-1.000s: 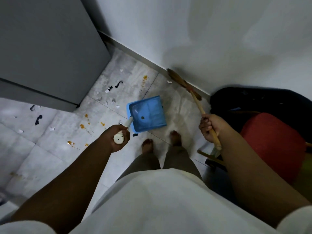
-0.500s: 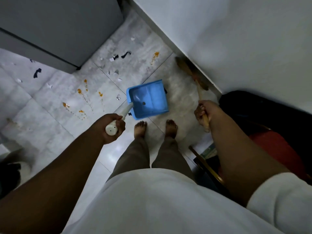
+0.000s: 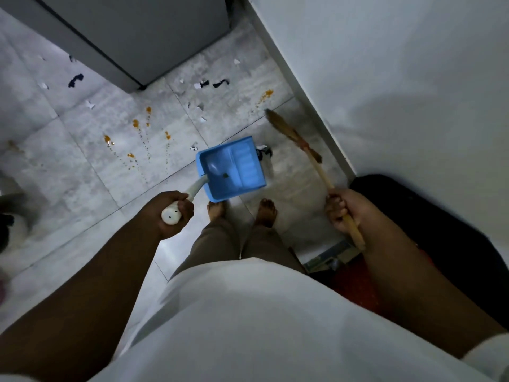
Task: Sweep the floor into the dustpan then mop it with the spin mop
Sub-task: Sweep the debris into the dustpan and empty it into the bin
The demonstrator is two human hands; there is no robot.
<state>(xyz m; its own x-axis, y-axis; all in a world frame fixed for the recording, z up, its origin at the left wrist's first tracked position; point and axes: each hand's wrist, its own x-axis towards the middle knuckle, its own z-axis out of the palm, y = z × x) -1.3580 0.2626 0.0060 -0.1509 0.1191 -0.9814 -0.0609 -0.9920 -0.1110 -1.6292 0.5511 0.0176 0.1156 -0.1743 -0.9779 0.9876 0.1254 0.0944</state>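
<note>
I note left hand [image 3: 172,213] clenched round white handle, blue dustpan [image 3: 231,168] just ahead of it over floor [image 3: 82,166]. Right hand [image 3: 344,209] grips broom [image 3: 316,164] stick, bristles well forward by wall [image 3: 385,78].

text: we read none | labels, brands: we make out none on the blue dustpan [image 3: 231,168] or the broom [image 3: 308,155] | numbers, signs: we find none on the floor tiles [image 3: 68,166] or the wall [image 3: 385,64] | dim light blurs any fine print
</note>
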